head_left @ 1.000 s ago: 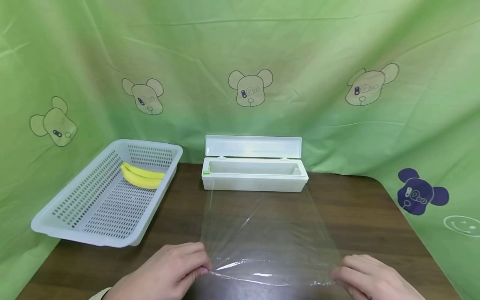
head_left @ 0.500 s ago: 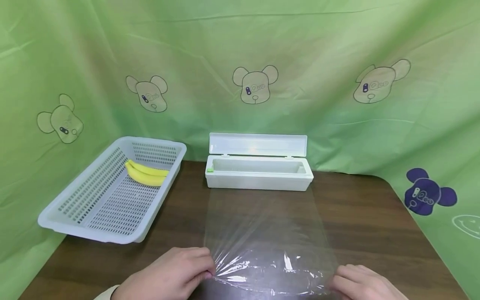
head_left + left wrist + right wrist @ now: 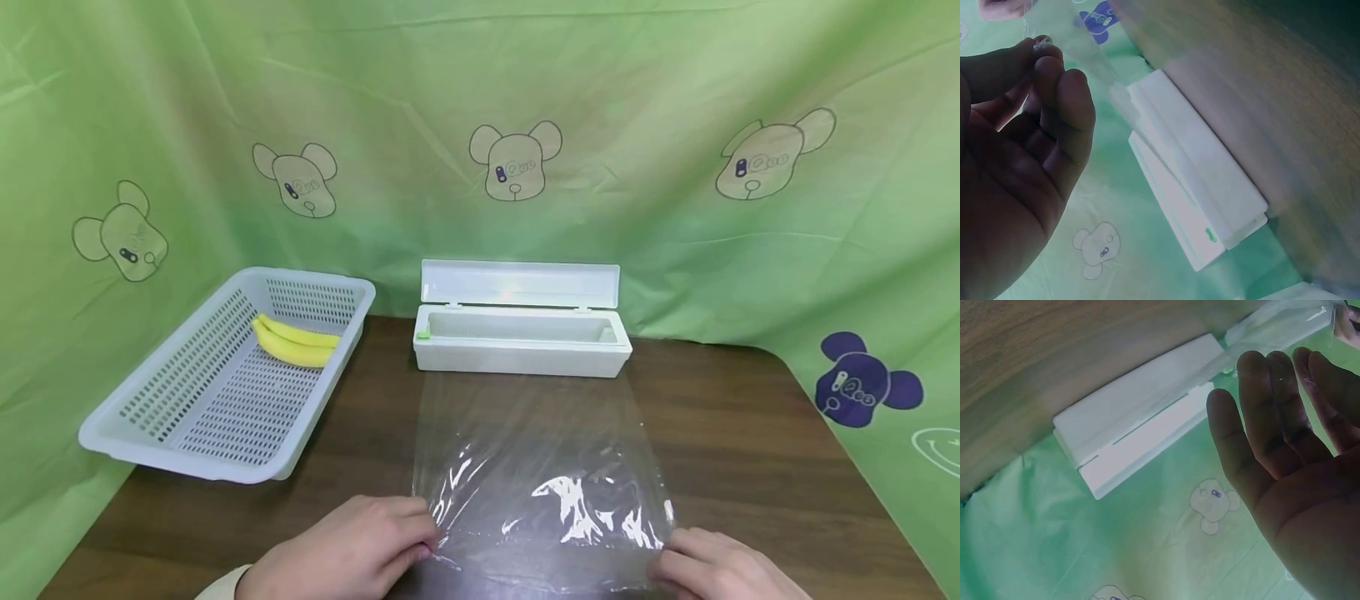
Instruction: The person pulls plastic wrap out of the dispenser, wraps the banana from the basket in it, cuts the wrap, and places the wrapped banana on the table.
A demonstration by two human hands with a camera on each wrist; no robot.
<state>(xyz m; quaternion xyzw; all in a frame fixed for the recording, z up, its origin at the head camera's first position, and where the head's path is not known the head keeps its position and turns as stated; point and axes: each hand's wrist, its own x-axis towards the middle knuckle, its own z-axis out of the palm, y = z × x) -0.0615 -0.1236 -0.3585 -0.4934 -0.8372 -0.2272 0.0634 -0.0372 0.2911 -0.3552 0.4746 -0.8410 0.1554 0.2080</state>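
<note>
A sheet of clear plastic wrap runs from a white wrap dispenser box toward the near side of the brown table. My left hand pinches its near left corner between thumb and fingers; in the left wrist view, the bunched wrap shows at the fingertips. Its near right corner is pinched by my right hand; in the right wrist view, that hand's thumb and index finger meet while the other fingers extend. The box's lid stands raised at the back. The wrap looks slack, with bright wrinkles.
At the left, a pale perforated plastic basket stands on the table, with yellow bananas lying inside. A green printed curtain hangs behind and around the table, close behind the box.
My hands have come slightly closer together, both still holding the wrap. The stretched sheet has loosened and shows more wrinkles and glare. The head view has shifted a little.
</note>
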